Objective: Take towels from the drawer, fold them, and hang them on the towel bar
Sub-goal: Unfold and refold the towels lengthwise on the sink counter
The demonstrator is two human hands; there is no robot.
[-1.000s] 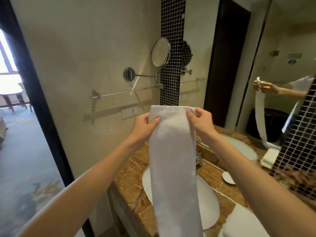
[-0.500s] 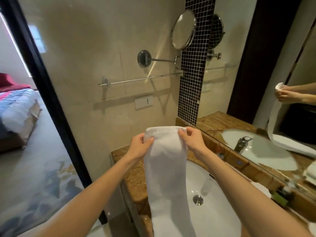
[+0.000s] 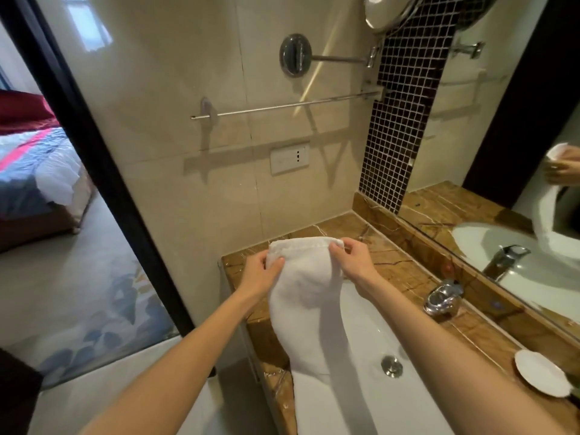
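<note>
A long white towel (image 3: 310, 312), folded into a narrow strip, hangs down from both my hands over the sink. My left hand (image 3: 262, 273) pinches its top left corner. My right hand (image 3: 353, 260) pinches the top right corner. The chrome towel bar (image 3: 282, 106) runs along the beige wall above and beyond the towel, with nothing on it. The towel's top edge is well below the bar. No drawer is in view.
A white sink (image 3: 376, 337) is set in a brown marble counter (image 3: 405, 268), with a chrome tap (image 3: 442, 298) and a white dish (image 3: 541, 373) at the right. A round mirror on an arm (image 3: 339, 58), a wall socket (image 3: 289, 157) and a large mirror (image 3: 514, 152) surround it. A doorway opens at the left.
My hands and the towel have dropped lower in the view, from near the bar's height to counter level. The view has tilted down and moved closer to the wall.
</note>
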